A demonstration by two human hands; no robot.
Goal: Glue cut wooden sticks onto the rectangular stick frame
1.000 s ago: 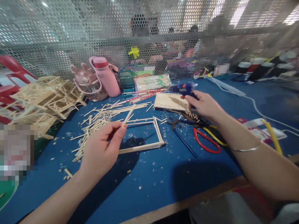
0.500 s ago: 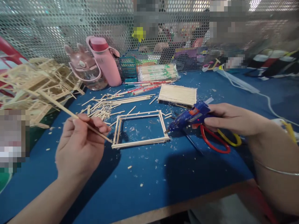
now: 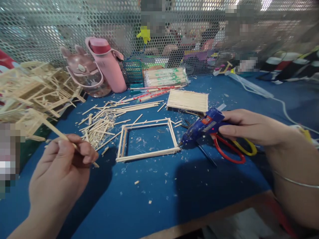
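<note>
Between the thumb and fingers of my left hand (image 3: 63, 166) is a thin wooden stick (image 3: 53, 127), slanting up to the left. My right hand (image 3: 246, 127) grips a blue hot glue gun (image 3: 203, 124), a small red light glowing on its side. The glue gun's nozzle is at the right front corner of a rectangular frame of wooden sticks (image 3: 147, 154); whether it touches I cannot tell. Scissors with red and yellow handles (image 3: 231, 152) lie under the glue gun. A flat panel of sticks side by side (image 3: 188, 100) lies behind the frame.
Loose stick pieces (image 3: 101, 127) are heaped left of the frame. A pile of stick structures (image 3: 37, 89) stands at far left. Two pink bottles (image 3: 109, 68), a teal basket (image 3: 134, 71) and packaged sticks (image 3: 165, 77) line the perforated screen (image 3: 112, 23). A white cable (image 3: 285, 108) runs at right.
My left hand has drawn back left and slightly down with the stick, away from the frame's left front corner. The glue gun's nozzle sits slightly lower, at the right front corner.
</note>
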